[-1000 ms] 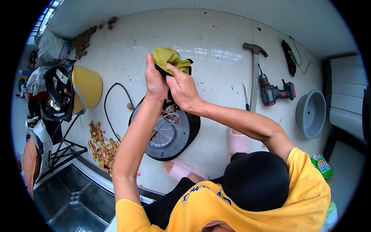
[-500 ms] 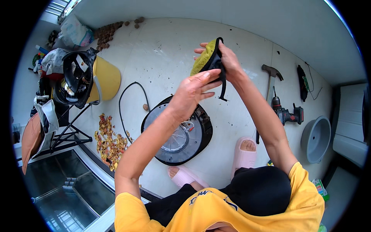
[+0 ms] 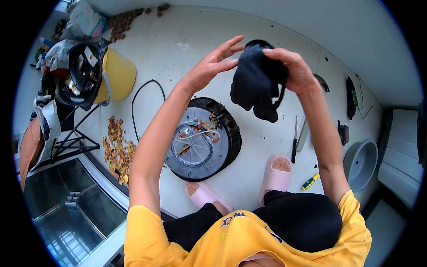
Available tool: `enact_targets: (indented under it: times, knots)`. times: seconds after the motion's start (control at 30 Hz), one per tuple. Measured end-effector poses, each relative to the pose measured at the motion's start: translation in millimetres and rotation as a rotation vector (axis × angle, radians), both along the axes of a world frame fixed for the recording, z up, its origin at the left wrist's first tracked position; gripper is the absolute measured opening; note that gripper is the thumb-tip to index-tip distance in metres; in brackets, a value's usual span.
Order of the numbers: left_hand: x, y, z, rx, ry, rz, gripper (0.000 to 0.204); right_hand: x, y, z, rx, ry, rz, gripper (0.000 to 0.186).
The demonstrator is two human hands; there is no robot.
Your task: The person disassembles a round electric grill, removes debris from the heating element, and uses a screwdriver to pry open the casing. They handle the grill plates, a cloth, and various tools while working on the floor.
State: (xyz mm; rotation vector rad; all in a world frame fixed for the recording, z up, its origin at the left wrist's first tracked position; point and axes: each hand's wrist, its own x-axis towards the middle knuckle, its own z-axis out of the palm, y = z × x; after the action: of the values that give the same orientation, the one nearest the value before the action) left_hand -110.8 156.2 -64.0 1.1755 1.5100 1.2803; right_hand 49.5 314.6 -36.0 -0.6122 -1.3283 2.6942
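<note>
Flipped over, dark side now reachable, the floppy black cloth (image 3: 257,82) hangs upper centre, my right fingers (image 3: 276,53) grasping it, left fingers (image 3: 226,66) released.

The pale floor (image 3: 262,138) is dotted with specks. A round black appliance (image 3: 191,164) with a grey face is set near its middle, and a dark cord (image 3: 134,107) is laid beside it in a curve. Reddish-yellow scraps (image 3: 120,151) are strewn to the left; brown balls (image 3: 122,24) are gathered farther off. A knife (image 3: 294,149), a yellow-and-green tool (image 3: 310,181) and a grey basin (image 3: 362,160) are placed to the right.
</note>
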Motion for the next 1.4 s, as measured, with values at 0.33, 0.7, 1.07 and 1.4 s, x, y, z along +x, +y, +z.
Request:
enact_targets:
  times: [0.33,0.7,1.07,1.4]
  knots:
    - [-12,-8,19,-0.152,0.051,-0.128,0.029,17,65,11,0.658,-0.013,0.152,0.044]
    - [-50,-14,-19,-0.007,0.896,0.185,0.019,1,65,-45,1.392,-0.074,0.041,0.026]
    - [-3,-67,-89,-0.473,0.929,-0.303,0.034,79,-14,-172,1.656,-0.232,0.434,0.033]
    - [-26,-277,-27,-0.581,0.337,0.686,0.028,73,-44,-157,1.279,-0.32,0.149,0.03]
